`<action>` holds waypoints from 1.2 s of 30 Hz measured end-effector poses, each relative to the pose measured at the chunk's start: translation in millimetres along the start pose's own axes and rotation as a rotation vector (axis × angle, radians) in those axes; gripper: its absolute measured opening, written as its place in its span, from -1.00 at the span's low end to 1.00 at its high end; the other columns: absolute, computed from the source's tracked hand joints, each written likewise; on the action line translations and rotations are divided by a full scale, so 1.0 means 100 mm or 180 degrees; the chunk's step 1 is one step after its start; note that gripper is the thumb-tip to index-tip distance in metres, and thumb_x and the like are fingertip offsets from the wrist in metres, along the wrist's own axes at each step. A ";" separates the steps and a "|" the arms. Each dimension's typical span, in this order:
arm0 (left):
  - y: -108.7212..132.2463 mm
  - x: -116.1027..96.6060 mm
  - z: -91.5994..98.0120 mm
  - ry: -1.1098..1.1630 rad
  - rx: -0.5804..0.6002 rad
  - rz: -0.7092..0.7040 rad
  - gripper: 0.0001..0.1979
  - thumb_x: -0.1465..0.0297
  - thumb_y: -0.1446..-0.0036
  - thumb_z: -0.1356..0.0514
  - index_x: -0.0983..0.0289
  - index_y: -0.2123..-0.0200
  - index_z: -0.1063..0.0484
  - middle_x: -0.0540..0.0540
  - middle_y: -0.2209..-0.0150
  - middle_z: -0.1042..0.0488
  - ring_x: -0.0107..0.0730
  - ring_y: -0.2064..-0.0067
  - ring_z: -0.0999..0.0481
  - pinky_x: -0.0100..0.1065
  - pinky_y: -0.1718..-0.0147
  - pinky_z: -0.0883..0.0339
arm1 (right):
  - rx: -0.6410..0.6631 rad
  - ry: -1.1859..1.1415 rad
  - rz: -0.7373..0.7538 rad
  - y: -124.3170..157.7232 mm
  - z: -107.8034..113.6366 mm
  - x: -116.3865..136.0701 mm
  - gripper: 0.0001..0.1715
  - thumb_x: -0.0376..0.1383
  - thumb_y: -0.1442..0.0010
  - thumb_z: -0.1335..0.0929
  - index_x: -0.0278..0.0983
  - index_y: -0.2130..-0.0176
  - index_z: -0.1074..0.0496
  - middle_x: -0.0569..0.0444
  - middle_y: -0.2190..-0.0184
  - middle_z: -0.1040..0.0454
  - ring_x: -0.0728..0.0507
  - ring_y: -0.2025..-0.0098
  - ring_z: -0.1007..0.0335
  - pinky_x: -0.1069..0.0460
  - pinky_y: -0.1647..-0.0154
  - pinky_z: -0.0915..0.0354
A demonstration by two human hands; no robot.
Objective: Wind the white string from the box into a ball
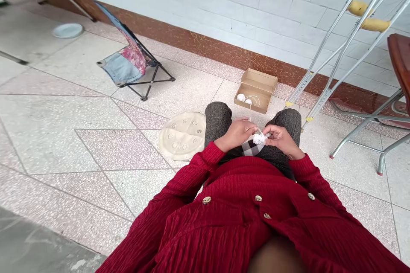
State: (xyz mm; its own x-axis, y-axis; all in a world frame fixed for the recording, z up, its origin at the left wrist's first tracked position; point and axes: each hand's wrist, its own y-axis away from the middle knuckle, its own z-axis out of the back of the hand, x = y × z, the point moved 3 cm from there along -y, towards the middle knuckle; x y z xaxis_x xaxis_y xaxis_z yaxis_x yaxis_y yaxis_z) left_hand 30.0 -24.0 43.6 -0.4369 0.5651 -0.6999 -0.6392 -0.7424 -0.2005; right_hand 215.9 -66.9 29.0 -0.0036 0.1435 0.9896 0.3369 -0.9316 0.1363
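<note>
Over my lap, my right hand (281,140) pinches a small bundle of white yarn (259,138) between thumb and fingers. My left hand (238,133) is closed just to the left of it. A short strand of the yarn runs from its fingertips to the bundle. Beyond my knees an open cardboard box (268,94) sits on the floor, with two white yarn balls (241,97) and loose strands inside. A black-and-white checked cloth (252,148) shows between my legs, below the bundle.
Left of my knee lies a round beige cushion (182,135). A low folding chair (126,66) stands farther left, and a pale blue basin (67,30) lies behind it. Metal crutches (336,57) lean on the tiled wall at right, beside a metal-legged chair (400,62).
</note>
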 end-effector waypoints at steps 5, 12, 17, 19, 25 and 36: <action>0.00 -0.06 -0.06 0.0224 -0.0128 0.0180 -0.65 0.42 -0.31 -0.04 0.29 0.49 -0.49 -0.03 0.52 -0.45 -0.46 0.41 -0.37 -0.35 0.02 -0.30 | -0.0449 -0.0349 0.0073 0.06 0.02 0.10 -0.60 -0.16 0.10 -0.62 -0.24 0.30 -0.51 0.11 0.37 -0.49 -0.05 0.36 -0.36 0.06 0.34 -0.33; 0.13 0.06 -0.23 0.0496 0.0182 0.0765 -0.72 0.48 -0.20 -0.09 0.32 0.49 -0.54 0.04 0.45 -0.53 -0.42 0.38 -0.44 -0.43 0.31 -0.19 | -0.0647 -0.0039 0.0017 0.01 -0.11 0.04 -0.63 -0.12 0.00 -0.56 -0.22 0.26 -0.46 0.07 0.31 -0.45 -0.10 0.29 -0.36 0.06 0.37 -0.36; 0.19 0.19 -0.31 0.0608 0.0340 0.1246 -0.71 0.48 -0.19 -0.10 0.33 0.51 -0.56 0.01 0.55 -0.49 -0.46 0.48 -0.35 -0.43 0.41 -0.08 | -0.0627 0.0203 -0.0147 -0.09 -0.19 -0.02 -0.58 -0.14 -0.01 -0.52 -0.19 0.13 -0.46 0.05 0.25 -0.45 -0.11 0.28 -0.38 0.06 0.41 -0.38; 0.19 0.25 -0.31 0.0724 0.0387 0.1308 -0.73 0.50 -0.16 -0.11 0.33 0.52 -0.55 0.01 0.55 -0.49 -0.46 0.47 -0.36 -0.43 0.41 -0.08 | -0.0603 0.0364 -0.0227 -0.14 -0.22 -0.02 -0.63 -0.17 -0.05 -0.49 -0.21 0.13 -0.51 0.03 0.23 -0.48 -0.10 0.28 -0.39 0.05 0.38 -0.39; 0.13 0.47 -0.26 0.1130 0.0258 0.1311 -0.67 0.46 -0.22 -0.08 0.32 0.56 -0.50 0.00 0.53 -0.50 -0.47 0.44 -0.40 -0.45 0.35 -0.15 | -0.0892 0.0717 -0.0054 -0.41 -0.23 0.09 -0.74 -0.23 -0.08 -0.47 -0.22 0.18 -0.59 0.03 0.24 -0.51 -0.11 0.24 -0.43 0.03 0.29 -0.39; -0.19 0.68 0.10 0.0633 0.0389 0.1044 -0.62 0.35 -0.33 -0.06 0.26 0.56 -0.39 0.03 0.49 -0.50 -0.39 0.34 -0.46 -0.40 0.24 -0.24 | -0.1385 0.1486 0.0331 -1.21 -0.02 0.17 -0.75 -0.30 -0.15 -0.38 -0.22 0.13 -0.54 -0.02 0.12 -0.49 -0.18 0.14 -0.43 -0.03 0.21 -0.39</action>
State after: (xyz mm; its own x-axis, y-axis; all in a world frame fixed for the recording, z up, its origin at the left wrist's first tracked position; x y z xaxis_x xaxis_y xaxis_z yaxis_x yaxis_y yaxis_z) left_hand 6.2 31.7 6.4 -0.5068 0.2156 -0.8347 -0.5620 -0.8168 0.1303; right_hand 173.1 47.6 29.5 -0.4337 -0.0240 0.9007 -0.0544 -0.9971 -0.0527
